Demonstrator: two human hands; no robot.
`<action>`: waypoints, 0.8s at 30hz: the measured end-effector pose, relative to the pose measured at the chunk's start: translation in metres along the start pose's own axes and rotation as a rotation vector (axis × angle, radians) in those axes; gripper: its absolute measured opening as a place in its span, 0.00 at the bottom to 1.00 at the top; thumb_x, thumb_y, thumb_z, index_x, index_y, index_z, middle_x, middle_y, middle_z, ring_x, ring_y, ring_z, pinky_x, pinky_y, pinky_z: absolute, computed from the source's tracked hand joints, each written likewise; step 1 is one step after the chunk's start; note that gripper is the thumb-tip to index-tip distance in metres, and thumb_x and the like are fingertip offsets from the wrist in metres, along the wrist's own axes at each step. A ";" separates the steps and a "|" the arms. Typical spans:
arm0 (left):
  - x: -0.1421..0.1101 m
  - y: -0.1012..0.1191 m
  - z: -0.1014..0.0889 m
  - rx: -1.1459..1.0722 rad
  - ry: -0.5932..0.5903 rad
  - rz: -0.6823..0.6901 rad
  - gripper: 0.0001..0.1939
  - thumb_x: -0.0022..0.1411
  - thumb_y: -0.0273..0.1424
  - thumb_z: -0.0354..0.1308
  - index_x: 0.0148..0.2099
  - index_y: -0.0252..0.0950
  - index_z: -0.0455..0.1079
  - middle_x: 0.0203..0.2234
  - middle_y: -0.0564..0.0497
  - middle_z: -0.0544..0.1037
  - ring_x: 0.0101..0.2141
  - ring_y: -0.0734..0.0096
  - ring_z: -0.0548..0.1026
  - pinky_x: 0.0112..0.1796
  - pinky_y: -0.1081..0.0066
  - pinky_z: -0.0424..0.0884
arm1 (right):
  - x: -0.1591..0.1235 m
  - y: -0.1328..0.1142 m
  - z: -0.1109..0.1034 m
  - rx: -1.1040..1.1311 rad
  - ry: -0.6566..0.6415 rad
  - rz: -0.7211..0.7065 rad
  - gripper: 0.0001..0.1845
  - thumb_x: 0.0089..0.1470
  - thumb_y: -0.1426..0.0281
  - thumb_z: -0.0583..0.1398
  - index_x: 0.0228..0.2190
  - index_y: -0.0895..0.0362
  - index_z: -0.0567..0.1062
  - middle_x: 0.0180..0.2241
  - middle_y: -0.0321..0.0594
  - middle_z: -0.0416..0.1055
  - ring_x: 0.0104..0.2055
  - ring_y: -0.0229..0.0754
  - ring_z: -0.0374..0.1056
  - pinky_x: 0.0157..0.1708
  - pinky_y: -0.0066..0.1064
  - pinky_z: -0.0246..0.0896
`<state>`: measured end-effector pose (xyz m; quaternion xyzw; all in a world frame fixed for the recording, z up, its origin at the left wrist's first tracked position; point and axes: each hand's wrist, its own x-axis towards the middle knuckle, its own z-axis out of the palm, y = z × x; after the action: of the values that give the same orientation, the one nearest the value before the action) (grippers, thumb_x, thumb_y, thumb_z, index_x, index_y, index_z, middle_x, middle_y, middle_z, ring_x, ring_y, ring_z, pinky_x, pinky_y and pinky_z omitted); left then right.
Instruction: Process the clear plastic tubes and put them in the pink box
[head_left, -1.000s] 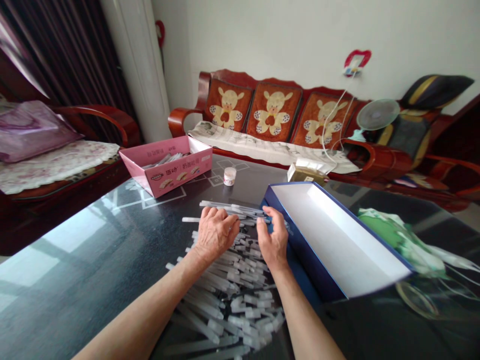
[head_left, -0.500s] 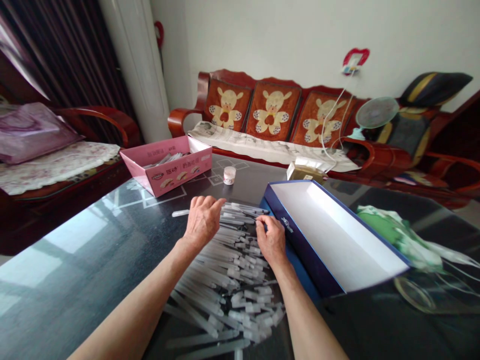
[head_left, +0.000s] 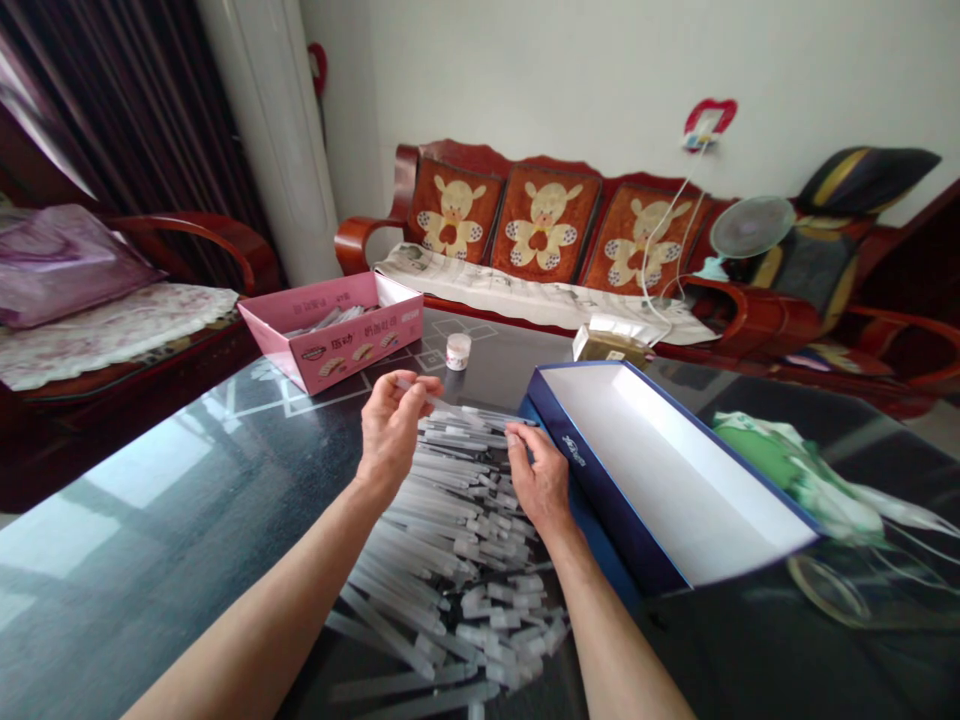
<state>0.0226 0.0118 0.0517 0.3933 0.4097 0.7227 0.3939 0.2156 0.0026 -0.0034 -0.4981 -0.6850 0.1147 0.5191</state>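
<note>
Seated view, looking down over a dark glass-topped table (head_left: pixel 142 560). The left hand (head_left: pixel 390 435) was raised just above the far edge of the pile, fingers curled toward the palm, with a thin translucent plastic tube (head_left: pixel 429 396) pinched between thumb and fingertips, its length slanting right and clear of the table. The right hand (head_left: pixel 540 475) lay low over the far right of a loose heap of like tubes (head_left: pixel 450 540), partly closed, its fingertips (head_left: pixel 514 433) on or just above the uppermost tubes; whether it had hold of one could not be told. The heap lay on the glass between the person's forearms, tubes crossing at many angles, capped or thicker ends showing toward the near right. Just right of the heap and beside the right hand stood a long open box (head_left: pixel 667 475), navy outside and white inside, with no tubes visible in it. Beyond the left hand sat a pink cardboard box (head_left: pixel 334 350) holding wrapped items, and a small white jar (head_left: pixel 458 351) stood between the two boxes. A kraft-paper packet (head_left: pixel 611 343) lay at the far table edge, before a red wooden sofa (head_left: pixel 544 225) with animal-patterned cushions.
</note>
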 end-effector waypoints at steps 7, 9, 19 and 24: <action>-0.010 -0.006 0.011 -0.347 -0.019 -0.339 0.19 0.44 0.31 0.68 0.36 0.38 0.62 0.34 0.51 0.79 0.37 0.67 0.79 0.35 0.72 0.71 | 0.000 -0.016 0.002 0.301 -0.046 0.270 0.18 0.58 0.56 0.54 0.38 0.55 0.77 0.34 0.41 0.78 0.39 0.45 0.73 0.43 0.36 0.65; -0.014 -0.010 0.013 -0.345 -0.041 -0.369 0.19 0.43 0.32 0.68 0.36 0.38 0.63 0.34 0.51 0.79 0.37 0.67 0.79 0.35 0.72 0.71 | 0.001 -0.018 0.002 0.396 -0.055 0.373 0.18 0.54 0.55 0.58 0.37 0.55 0.77 0.31 0.41 0.78 0.36 0.45 0.74 0.37 0.34 0.66; -0.015 -0.011 -0.002 0.639 -0.679 0.001 0.10 0.57 0.37 0.57 0.32 0.37 0.74 0.18 0.55 0.73 0.22 0.75 0.70 0.25 0.75 0.62 | 0.009 -0.008 0.004 0.859 0.164 0.621 0.16 0.46 0.57 0.65 0.32 0.56 0.77 0.28 0.36 0.74 0.30 0.37 0.69 0.27 0.27 0.61; -0.029 -0.006 0.005 0.693 -0.925 0.020 0.17 0.65 0.39 0.46 0.28 0.37 0.68 0.18 0.55 0.70 0.18 0.77 0.68 0.22 0.76 0.61 | 0.003 -0.014 0.006 0.846 -0.063 0.488 0.14 0.52 0.59 0.62 0.38 0.54 0.77 0.35 0.37 0.76 0.36 0.39 0.70 0.34 0.30 0.65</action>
<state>0.0395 -0.0109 0.0411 0.7784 0.4039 0.3027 0.3733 0.2032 0.0007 0.0055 -0.3859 -0.4568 0.5165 0.6129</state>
